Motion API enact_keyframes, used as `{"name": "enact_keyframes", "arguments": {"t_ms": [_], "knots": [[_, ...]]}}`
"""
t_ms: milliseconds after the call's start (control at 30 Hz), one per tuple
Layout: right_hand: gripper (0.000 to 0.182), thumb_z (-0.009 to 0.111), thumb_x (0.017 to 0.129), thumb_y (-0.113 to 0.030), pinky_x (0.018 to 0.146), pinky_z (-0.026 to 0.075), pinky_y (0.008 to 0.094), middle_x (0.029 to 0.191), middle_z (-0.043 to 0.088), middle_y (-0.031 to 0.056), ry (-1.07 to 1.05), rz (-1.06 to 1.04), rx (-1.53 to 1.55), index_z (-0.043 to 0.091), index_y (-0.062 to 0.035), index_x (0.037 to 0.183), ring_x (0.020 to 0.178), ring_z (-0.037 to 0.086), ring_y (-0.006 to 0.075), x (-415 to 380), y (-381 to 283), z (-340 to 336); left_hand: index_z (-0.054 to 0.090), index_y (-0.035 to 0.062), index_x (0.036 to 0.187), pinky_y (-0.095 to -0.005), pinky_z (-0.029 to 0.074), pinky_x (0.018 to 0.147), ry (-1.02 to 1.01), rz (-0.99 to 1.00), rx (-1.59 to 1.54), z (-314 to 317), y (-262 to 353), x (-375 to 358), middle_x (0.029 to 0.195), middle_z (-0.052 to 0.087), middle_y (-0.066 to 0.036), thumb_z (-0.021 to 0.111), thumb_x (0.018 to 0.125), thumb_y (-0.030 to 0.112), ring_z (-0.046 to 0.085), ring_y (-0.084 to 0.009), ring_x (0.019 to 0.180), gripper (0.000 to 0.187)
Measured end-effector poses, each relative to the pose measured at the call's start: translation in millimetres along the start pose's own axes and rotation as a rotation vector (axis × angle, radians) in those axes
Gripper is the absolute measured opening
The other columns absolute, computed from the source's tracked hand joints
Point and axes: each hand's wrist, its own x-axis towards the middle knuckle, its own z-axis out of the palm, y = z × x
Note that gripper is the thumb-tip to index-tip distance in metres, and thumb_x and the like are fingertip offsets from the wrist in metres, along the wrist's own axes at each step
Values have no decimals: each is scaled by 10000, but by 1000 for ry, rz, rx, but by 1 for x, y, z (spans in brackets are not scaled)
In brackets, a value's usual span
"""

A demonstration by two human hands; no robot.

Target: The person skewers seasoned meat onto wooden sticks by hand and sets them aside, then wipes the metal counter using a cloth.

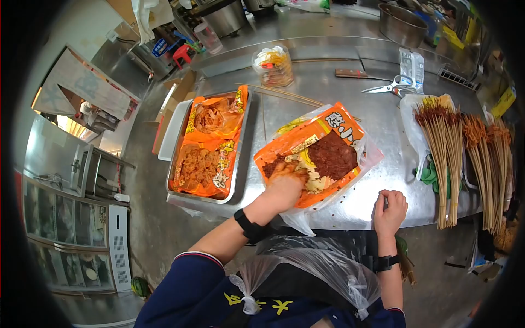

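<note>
My left hand (287, 181) is down on an orange printed food bag (280, 146) lying flat on the steel table. Its sauce-stained fingers are bent together at the near left of the bag, and what they grip, if anything, is hidden. Dark red, moist food, finely chopped or shredded (332, 156), lies in a heap on the bag, to the right of these fingers. Clear plastic (373, 155) shows around the bag's right edge. At the table's front edge rests my right hand (390, 210), loosely curled into a fist, with nothing seen in it.
Left of the bag, a metal tray (240, 143) holds two orange packs of reddish food (201, 164). A plastic cup (273, 68), thin sticks (290, 97), a knife (351, 72) and scissors (395, 86) lie behind. Bundles of skewered food (444, 158) stick out over the right edge.
</note>
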Motion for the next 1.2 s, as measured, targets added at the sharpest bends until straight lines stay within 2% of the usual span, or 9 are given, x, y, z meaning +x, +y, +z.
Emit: {"name": "enact_keyframes", "arguments": {"t_ms": [133,600,667,767,933,1000,1100,1133,1200], "knots": [[65,584,731,-97,706,361,365,794,512,63,11,-8,14,584,-81,794,780,492,253,2,0,1,623,28,824,-414,426,804,-369,-291,-64,-27,-3,5,817,615,-179,497,755,149,593,-322,814,188],[72,580,723,-97,719,359,363,792,507,62,6,9,13,590,-81,792,785,489,252,2,0,0,591,29,840,-425,479,653,-228,-179,-29,-20,0,8,748,625,-162,491,768,140,620,-311,717,166],[71,581,721,-96,718,359,363,793,506,63,1,20,23,588,-83,790,785,488,252,1,0,-2,550,64,1073,-432,440,769,-301,-196,-130,-21,7,11,825,607,-183,489,747,140,585,-337,818,341],[69,582,717,-93,713,359,362,791,506,64,9,7,28,583,-86,785,786,488,253,2,-1,-2,541,67,1114,-431,414,825,-211,-107,-111,6,14,6,838,608,-187,483,745,143,588,-337,811,381],[69,580,712,-85,695,360,366,777,508,63,26,-6,35,577,-87,781,777,494,252,2,-2,-4,582,53,1004,-438,417,811,-87,-54,-81,-4,33,0,795,615,-186,467,759,132,600,-337,770,282],[69,581,711,-84,690,363,369,776,510,63,32,-16,35,577,-89,780,771,496,255,2,-2,-3,579,23,895,-407,402,849,-344,-218,-121,-8,37,5,773,620,-162,446,767,116,602,-294,807,207],[68,583,707,-83,675,370,374,780,523,68,50,-25,47,575,-95,774,763,504,266,2,2,-2,581,17,900,-408,391,856,-368,-206,-107,-3,37,8,837,616,-166,437,759,103,585,-301,850,219],[66,583,705,-84,675,374,378,788,529,74,43,-25,47,575,-97,769,770,506,270,2,5,-1,596,-1,850,-456,463,657,-146,-102,-124,-1,35,6,745,604,-220,473,733,101,596,-364,714,198],[62,581,703,-84,679,379,388,789,531,77,30,-8,42,576,-97,764,777,506,276,1,6,-3,592,5,848,-452,464,647,-98,-68,-151,3,33,7,737,605,-214,477,724,94,592,-369,701,191]]}}
